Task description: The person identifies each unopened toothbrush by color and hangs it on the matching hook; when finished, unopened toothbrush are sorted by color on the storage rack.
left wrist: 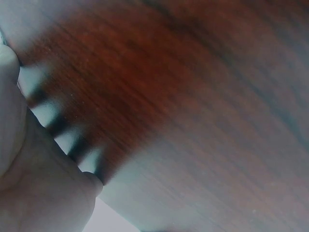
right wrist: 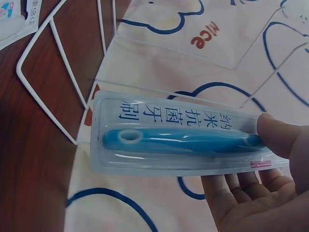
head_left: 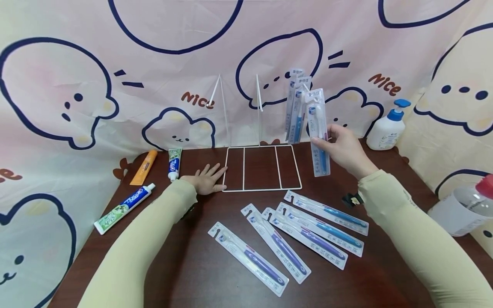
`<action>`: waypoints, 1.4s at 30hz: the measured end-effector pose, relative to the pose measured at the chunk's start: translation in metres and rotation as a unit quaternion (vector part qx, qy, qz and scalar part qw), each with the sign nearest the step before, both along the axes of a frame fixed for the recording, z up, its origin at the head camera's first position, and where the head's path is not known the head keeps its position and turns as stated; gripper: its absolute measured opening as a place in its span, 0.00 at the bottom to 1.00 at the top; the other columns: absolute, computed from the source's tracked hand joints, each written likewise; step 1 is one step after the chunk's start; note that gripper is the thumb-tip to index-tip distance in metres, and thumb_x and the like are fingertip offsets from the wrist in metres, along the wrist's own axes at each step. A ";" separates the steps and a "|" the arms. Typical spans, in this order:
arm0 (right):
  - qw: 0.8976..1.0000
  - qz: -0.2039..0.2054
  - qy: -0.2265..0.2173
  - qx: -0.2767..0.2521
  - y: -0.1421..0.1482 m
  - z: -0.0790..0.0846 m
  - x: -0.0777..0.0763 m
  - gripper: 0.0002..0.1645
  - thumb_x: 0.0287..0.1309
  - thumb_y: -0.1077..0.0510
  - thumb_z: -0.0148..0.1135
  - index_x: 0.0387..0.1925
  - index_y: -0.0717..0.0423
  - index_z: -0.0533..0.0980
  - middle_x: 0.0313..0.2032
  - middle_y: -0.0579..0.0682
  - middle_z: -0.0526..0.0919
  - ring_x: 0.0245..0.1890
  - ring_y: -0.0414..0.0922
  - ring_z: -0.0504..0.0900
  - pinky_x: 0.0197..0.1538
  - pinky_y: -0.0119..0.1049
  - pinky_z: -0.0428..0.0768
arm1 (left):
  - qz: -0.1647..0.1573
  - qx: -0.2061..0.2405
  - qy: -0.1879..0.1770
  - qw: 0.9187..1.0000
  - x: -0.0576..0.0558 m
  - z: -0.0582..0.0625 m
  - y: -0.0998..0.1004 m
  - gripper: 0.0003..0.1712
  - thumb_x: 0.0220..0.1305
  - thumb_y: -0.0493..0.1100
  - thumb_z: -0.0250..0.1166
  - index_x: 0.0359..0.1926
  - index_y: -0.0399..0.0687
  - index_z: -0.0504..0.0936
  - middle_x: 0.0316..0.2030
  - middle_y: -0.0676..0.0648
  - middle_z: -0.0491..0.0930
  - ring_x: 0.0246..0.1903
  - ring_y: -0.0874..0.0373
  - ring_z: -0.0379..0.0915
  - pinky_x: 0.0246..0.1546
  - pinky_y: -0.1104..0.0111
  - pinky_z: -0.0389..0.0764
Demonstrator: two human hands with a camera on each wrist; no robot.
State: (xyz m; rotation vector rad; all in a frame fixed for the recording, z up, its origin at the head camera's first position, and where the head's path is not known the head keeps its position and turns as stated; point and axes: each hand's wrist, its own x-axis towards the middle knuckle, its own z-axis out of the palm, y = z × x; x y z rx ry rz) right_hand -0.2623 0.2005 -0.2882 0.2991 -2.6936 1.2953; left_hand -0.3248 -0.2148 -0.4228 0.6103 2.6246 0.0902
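My right hand [head_left: 348,149] holds a blue toothbrush in a blister pack [head_left: 319,132] upright, thumb on one side and fingers on the other. The right wrist view shows the pack's lower end with the blue handle [right wrist: 183,141]. Its top is at the right-hand hook of a white wire rack [head_left: 262,189]; whether the hook passes through its hole I cannot tell. Behind it, blue toothbrush packs [head_left: 297,115] hang from the rack. My left hand [head_left: 208,179] lies spread on the table, at the left side of the rack's base.
Several packed toothbrushes [head_left: 275,241], purple and blue, lie in front of the rack. On the left are an orange tube [head_left: 144,167] and toothpaste tubes [head_left: 124,208]. A pump bottle [head_left: 386,128] and a clear red-topped container [head_left: 460,209] stand right. A printed cloth hangs behind.
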 end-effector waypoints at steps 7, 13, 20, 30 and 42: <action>0.999 0.030 -0.027 -0.030 -0.014 -0.008 -0.036 0.36 0.57 0.42 0.57 0.65 0.47 0.63 0.57 0.51 0.71 0.50 0.51 0.75 0.50 0.53 0.72 | 0.003 0.006 -0.004 1.000 -0.001 -0.005 -0.003 0.46 0.61 0.72 0.41 0.71 0.63 0.31 0.71 0.47 0.28 0.67 0.40 0.22 0.60 0.40 0.38; 0.998 0.043 -0.034 -0.013 -0.025 -0.006 -0.059 0.35 0.61 0.47 0.55 0.68 0.48 0.58 0.60 0.54 0.69 0.52 0.52 0.74 0.50 0.50 0.73 | -0.002 0.010 -0.001 1.000 0.000 -0.008 -0.003 0.46 0.61 0.72 0.40 0.72 0.62 0.32 0.71 0.46 0.28 0.67 0.39 0.22 0.59 0.40 0.37; 0.998 0.040 -0.038 -0.009 -0.025 -0.004 -0.075 0.36 0.62 0.48 0.54 0.69 0.48 0.56 0.61 0.56 0.68 0.54 0.54 0.73 0.51 0.49 0.72 | -0.001 0.006 0.000 1.000 -0.001 -0.008 0.000 0.46 0.61 0.72 0.40 0.71 0.63 0.31 0.71 0.47 0.27 0.67 0.40 0.21 0.59 0.40 0.36; 0.995 0.018 -0.095 0.005 -0.002 -0.020 -0.066 0.36 0.55 0.41 0.60 0.57 0.57 0.64 0.48 0.56 0.72 0.45 0.53 0.74 0.46 0.49 0.72 | 0.000 0.003 -0.002 1.000 0.003 0.004 0.003 0.46 0.62 0.70 0.41 0.72 0.59 0.32 0.71 0.44 0.28 0.67 0.38 0.22 0.59 0.40 0.37; 0.943 0.120 -0.150 0.272 0.012 -0.086 0.006 0.31 0.49 0.40 0.65 0.49 0.56 0.74 0.41 0.52 0.77 0.39 0.48 0.75 0.42 0.46 0.74 | -0.008 0.005 0.000 1.000 0.004 0.008 0.001 0.46 0.63 0.69 0.41 0.72 0.58 0.33 0.71 0.43 0.29 0.67 0.37 0.25 0.59 0.39 0.38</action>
